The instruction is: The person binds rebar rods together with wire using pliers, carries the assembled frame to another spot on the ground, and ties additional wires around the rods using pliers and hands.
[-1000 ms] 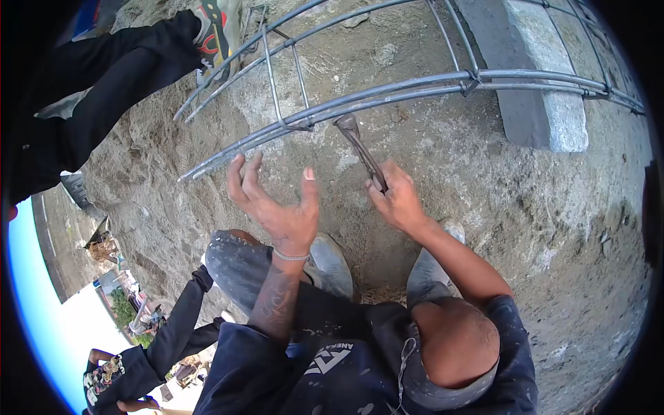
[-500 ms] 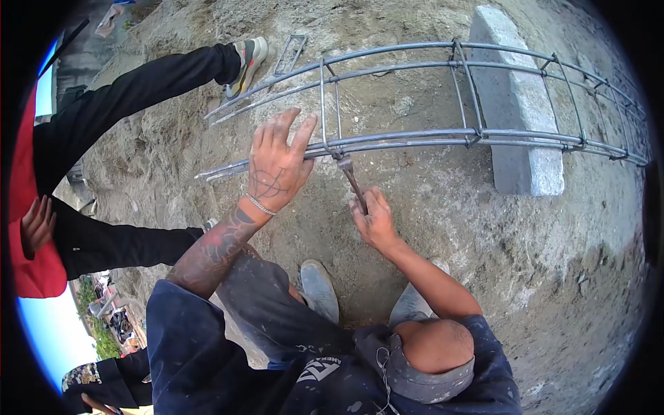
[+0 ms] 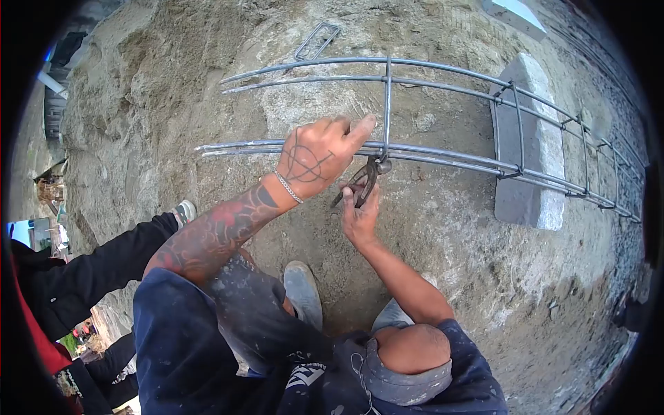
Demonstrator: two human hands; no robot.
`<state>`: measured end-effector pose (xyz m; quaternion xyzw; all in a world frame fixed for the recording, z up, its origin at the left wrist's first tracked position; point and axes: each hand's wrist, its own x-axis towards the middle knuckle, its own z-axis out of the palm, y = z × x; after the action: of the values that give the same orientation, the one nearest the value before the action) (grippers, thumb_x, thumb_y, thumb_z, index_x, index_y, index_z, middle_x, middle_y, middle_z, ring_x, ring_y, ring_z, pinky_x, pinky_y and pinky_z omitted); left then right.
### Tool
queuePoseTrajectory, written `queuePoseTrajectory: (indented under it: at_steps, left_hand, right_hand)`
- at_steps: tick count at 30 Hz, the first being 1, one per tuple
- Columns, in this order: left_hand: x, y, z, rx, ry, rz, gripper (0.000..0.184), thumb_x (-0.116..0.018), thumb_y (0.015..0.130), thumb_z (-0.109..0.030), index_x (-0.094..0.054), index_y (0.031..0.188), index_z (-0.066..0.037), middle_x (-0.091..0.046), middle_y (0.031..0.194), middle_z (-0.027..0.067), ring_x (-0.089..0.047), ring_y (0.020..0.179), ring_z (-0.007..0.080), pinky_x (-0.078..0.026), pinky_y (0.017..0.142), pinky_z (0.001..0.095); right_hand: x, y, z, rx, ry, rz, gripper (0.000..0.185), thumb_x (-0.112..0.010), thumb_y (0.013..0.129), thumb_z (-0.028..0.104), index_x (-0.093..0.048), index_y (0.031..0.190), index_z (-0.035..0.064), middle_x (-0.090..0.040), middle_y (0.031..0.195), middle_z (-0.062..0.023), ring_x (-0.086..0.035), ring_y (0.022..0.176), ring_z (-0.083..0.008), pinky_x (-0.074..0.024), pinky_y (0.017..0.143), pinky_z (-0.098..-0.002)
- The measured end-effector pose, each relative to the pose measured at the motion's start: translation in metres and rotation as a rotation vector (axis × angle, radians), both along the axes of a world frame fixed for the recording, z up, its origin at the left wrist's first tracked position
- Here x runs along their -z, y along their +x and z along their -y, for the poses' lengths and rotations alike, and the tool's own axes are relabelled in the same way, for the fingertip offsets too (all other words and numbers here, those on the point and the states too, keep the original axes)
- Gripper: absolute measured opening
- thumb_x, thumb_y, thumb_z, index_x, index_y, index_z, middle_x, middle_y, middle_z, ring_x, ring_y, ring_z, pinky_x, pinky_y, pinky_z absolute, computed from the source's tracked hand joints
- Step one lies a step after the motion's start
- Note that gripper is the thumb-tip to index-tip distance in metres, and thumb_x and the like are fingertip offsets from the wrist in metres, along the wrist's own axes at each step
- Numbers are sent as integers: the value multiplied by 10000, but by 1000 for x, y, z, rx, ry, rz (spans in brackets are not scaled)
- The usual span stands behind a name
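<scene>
My left hand [image 3: 318, 158], tattooed and wearing a chain bracelet, curls over the lower pair of rebar rods [image 3: 443, 158]. Its index finger stretches towards a rectangular wire stirrup [image 3: 387, 104] that crosses the rods. Below that corner, my right hand [image 3: 361, 218] grips a pair of dark pincers [image 3: 372, 181] by the handles. The pincer head is up against the joint of stirrup and rods; whether the jaws bite a tie wire there is too small to tell.
The long rebar cage runs right over a concrete block [image 3: 526, 145]. A loose stirrup [image 3: 308, 39] lies on the dirt beyond the rods. Another block [image 3: 515, 16] is at the top right. A person's black trouser leg [image 3: 104, 266] shows at left.
My left hand has moved right along the rods, its fingers now bent down instead of raised. The pincers have turned and show their open handles. The other person's legs have shifted down in view.
</scene>
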<state>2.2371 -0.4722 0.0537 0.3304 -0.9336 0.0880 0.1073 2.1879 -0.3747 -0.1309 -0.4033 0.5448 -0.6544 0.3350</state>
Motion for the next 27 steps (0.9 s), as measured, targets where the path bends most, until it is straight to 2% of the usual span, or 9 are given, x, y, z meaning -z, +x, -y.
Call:
queuePoseTrajectory:
  at_steps: [3, 5, 9, 11, 12, 14, 16, 22, 27]
  left_hand:
    - [-2, 0, -1, 24, -12, -27, 557, -643, 631, -63, -523, 1174, -102, -577, 784, 93, -595, 671, 237, -498, 539, 326]
    - [-1, 1, -2, 14, 8, -37, 542, -633, 642, -61, -525, 1172, -100, -569, 768, 89, -587, 650, 229, -494, 523, 320]
    - [2, 1, -2, 29, -11, -62, 460, -604, 683, -67, -548, 1139, -95, -554, 711, 77, -571, 602, 205, -480, 475, 311]
    - [6, 0, 0, 45, -26, -103, 433, -607, 686, -76, -555, 1115, -88, -578, 718, 85, -583, 603, 216, -489, 483, 323]
    - [8, 1, -1, 43, -9, -112, 425, -617, 677, -95, -558, 1098, -82, -576, 715, 87, -585, 605, 223, -488, 481, 328]
    - [5, 0, -2, 24, 48, -96, 427, -637, 670, -134, -553, 1084, -72, -572, 714, 92, -592, 622, 237, -488, 488, 337]
    - [1, -1, -4, 19, 54, -93, 436, -648, 670, -155, -545, 1086, -68, -570, 717, 96, -596, 637, 244, -488, 497, 342]
    - [-2, 3, -1, -17, 198, -61, 431, -673, 693, -228, -515, 1063, -73, -570, 743, 102, -602, 698, 268, -491, 571, 378]
    - [1, 3, 0, -13, 203, -68, 408, -678, 683, -246, -520, 1016, -71, -578, 762, 108, -604, 722, 279, -492, 594, 381]
  right_hand:
    - [-22, 5, 8, 64, -12, 88, 186, -552, 876, 163, -506, 956, 1, -537, 802, -90, -525, 704, -197, -430, 630, -327]
    - [-34, 5, 2, -10, 151, 122, 176, -537, 888, 174, -508, 944, 10, -548, 733, -71, -519, 636, -158, -425, 586, -309]
    - [-24, 4, -16, 36, 182, 17, 277, -526, 893, 244, -485, 1005, -6, -520, 644, -62, -508, 566, -147, -422, 525, -316]
    - [-39, -2, -22, 14, 257, 117, 285, -515, 896, 247, -481, 1023, -6, -513, 606, -47, -513, 536, -135, -427, 498, -312]
    - [-26, -4, -28, -7, 242, 123, 259, -514, 896, 245, -490, 983, 3, -514, 584, -41, -522, 518, -134, -430, 487, -309]
    - [-53, -17, -36, -52, 274, 116, 228, -509, 899, 238, -497, 917, 11, -512, 568, -34, -529, 508, -131, -442, 487, -308]
    - [-42, -31, -42, -103, 281, -28, 210, -508, 902, 226, -499, 867, 19, -507, 551, -18, -529, 501, -114, -449, 484, -291]
    - [-88, -65, -51, -304, 472, -49, 200, -520, 904, 210, -498, 858, 17, -521, 614, -11, -519, 522, -96, -445, 485, -256]
    - [-79, -70, -54, -417, 454, 255, 177, -508, 912, 183, -494, 850, 18, -506, 658, -31, -513, 545, -123, -456, 510, -276]
